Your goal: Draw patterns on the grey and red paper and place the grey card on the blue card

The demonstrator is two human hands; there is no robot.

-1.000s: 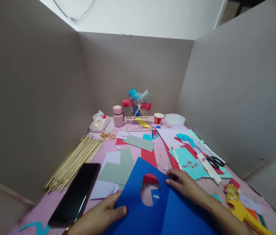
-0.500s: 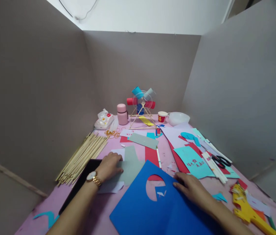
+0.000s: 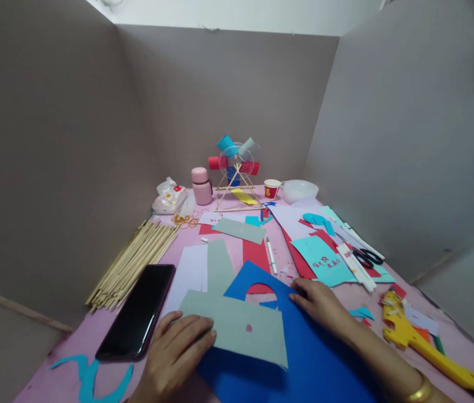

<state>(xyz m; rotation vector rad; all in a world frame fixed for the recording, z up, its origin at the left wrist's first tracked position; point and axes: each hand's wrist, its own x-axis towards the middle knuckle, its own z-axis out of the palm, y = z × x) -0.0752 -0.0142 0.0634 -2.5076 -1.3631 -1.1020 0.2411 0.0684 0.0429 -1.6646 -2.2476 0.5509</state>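
Observation:
A grey piece of paper (image 3: 237, 322) with a small hole lies over a blue sheet of paper (image 3: 316, 358) in front of me. My left hand (image 3: 180, 347) is closed on the grey piece's left end, fingers on top; its thumb is hidden. The near edge of the grey piece stands a little above the blue sheet. At the blue sheet's right edge, my right hand (image 3: 319, 305) grips with thumb and fingers. Part of the blue sheet's round cut-out shows behind the grey piece. A black phone (image 3: 138, 313) lies to the left of my left hand.
Bamboo sticks (image 3: 134, 263) lie at left. A stick model with paper cups (image 3: 237, 168) stands at the back, beside a pink bottle (image 3: 201, 187), a paper cup (image 3: 271, 189) and a bowl (image 3: 300, 191). Scissors (image 3: 367, 257) and a yellow glue gun (image 3: 413, 341) lie at right.
My left hand has taken up the grey paper and brought it nearer, over the blue sheet. The phone is now uncovered. My right hand stays at the blue sheet's edge.

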